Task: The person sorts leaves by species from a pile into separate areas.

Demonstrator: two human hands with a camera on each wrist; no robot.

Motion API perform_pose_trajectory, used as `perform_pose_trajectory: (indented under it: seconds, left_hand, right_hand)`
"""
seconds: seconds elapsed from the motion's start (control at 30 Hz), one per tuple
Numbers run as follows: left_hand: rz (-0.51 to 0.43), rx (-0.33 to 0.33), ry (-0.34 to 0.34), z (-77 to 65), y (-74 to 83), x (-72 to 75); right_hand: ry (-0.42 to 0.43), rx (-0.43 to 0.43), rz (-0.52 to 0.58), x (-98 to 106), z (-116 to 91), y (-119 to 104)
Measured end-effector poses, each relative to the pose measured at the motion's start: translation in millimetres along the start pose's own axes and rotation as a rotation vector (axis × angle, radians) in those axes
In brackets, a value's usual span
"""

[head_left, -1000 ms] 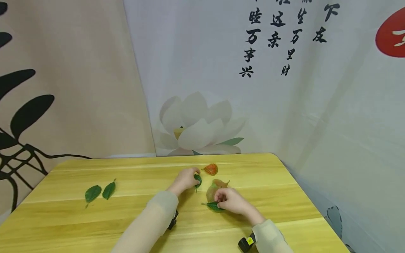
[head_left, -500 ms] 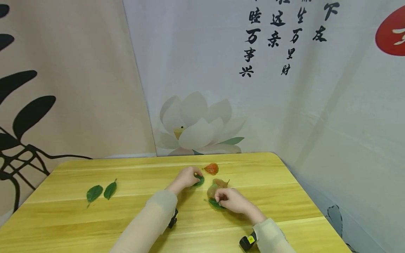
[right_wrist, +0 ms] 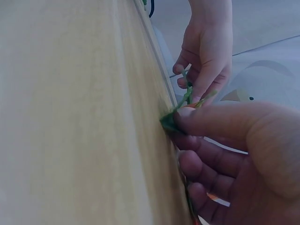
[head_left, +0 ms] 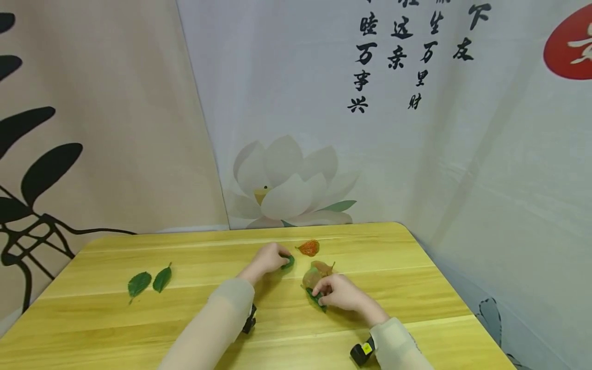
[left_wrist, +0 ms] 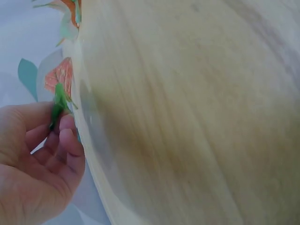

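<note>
My left hand (head_left: 270, 259) pinches a small green leaf (head_left: 289, 263) between thumb and fingers. In the left wrist view this leaf (left_wrist: 57, 108) looks folded or seen edge-on. My right hand (head_left: 343, 294) pinches another green leaf (head_left: 317, 301), which slants down toward the front. Its tip (right_wrist: 169, 123) shows past the thumb in the right wrist view. Just behind the right fingers lies a tan and greenish leaf-like piece (head_left: 311, 277), partly hidden by the hand. An orange, veined, lantern-like piece (head_left: 309, 247) rests beyond, to the right of my left hand.
Two green leaves (head_left: 140, 283) lie side by side on the left of the yellow wooden table (head_left: 208, 318). A printed cloth backdrop (head_left: 287, 103) hangs behind the table's far edge. Each wrist wears a black camera (head_left: 362, 352).
The leaf in my right hand has turned from lying nearly sideways to slanting toward the front. The leaf in my left hand has tilted within the fingers. Both hands stay almost in place.
</note>
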State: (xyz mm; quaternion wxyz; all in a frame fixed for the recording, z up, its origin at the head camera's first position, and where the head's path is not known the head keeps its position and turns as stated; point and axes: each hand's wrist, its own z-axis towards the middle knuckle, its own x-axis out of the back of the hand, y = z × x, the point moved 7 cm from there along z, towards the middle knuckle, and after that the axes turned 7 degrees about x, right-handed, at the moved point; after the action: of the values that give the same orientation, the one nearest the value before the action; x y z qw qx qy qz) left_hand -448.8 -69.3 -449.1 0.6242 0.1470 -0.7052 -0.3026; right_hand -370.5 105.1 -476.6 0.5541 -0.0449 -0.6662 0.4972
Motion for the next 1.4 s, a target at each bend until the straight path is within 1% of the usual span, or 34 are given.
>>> perform_pose_trajectory:
  seconds: [0.13,0.37,0.5,0.63,0.83,1.0,1.23,1.4]
  left_hand:
    - [-0.039,-0.013,-0.008,-0.3,-1.8,0.9]
    - [-0.167,-0.022,-0.044,-2.9,-5.4,1.4]
    - [-0.215,0.002,-0.076,-3.9,-7.4,-0.3]
    - [-0.245,0.029,-0.1,-3.8,-10.2,-2.1]
    - [-0.249,0.007,-0.101,-4.9,-10.6,0.1]
    - [-0.269,0.005,-0.09,-9.9,-13.4,9.0]
    - [-0.271,0.033,-0.092,-21.1,-26.3,26.1]
    - [-0.255,0.039,-0.091,-27.3,-36.1,36.4]
  right_hand:
    - [-0.003,-0.006,0.004,-1.1,0.2,0.2]
    - [-0.001,0.001,0.003,0.4,0.1,-2.2]
    - [-0.002,-0.003,0.004,0.1,0.6,0.4]
    - [-0.003,-0.009,0.007,-0.8,1.3,3.0]
    - [-0.013,0.003,-0.002,-1.4,1.4,2.0]
    - [-0.023,0.019,-0.012,-2.0,1.0,0.0]
    - [-0.055,0.039,-0.036,-3.7,0.7,-3.7]
    - [-0.073,0.046,-0.072,-4.9,-0.6,-8.1]
